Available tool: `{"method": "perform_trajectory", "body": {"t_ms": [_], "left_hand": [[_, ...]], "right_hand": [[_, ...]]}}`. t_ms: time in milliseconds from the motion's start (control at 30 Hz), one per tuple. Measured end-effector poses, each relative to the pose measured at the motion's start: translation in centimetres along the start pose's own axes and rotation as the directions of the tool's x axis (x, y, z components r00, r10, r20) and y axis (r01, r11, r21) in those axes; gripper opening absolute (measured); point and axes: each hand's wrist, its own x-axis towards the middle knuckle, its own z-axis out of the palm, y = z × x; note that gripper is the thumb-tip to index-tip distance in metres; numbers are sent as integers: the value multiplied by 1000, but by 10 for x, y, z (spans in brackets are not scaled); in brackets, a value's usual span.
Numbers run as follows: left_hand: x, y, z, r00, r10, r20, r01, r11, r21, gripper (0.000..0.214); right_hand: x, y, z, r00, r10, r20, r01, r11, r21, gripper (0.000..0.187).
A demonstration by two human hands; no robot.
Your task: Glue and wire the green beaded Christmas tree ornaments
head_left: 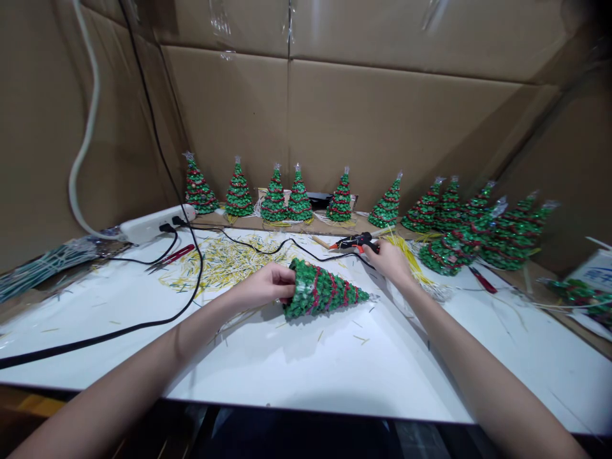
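A small green Christmas tree (327, 290) with red garlands lies on its side just above the white table, its clear star tip pointing right. My left hand (270, 285) grips it at the base, with the fingertips partly hidden inside the rim. Farther right, my right hand (386, 258) is closed around the handle of a black and orange glue gun (351, 241). The glue gun's nozzle points left, near a tan stick (321, 242). Beside my right hand lies a bundle of yellow wires (410, 258).
Several finished-looking trees (239, 191) stand along the back cardboard ledge, more crowded at right. Wire clippings (229, 261) are heaped left of centre. A black cord (157, 319) crosses the table from the white power strip (153, 223). Red-handled cutters (178, 255) lie nearby.
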Motion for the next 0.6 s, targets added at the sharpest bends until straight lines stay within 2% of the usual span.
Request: {"method": "perform_trajectory", "body": {"t_ms": [600], "left_hand": [[0, 2, 1, 1000, 7, -12, -7, 1000, 14, 15]], "right_hand": [[-2, -1, 0, 998, -43, -44, 39, 996, -78, 46]]}}
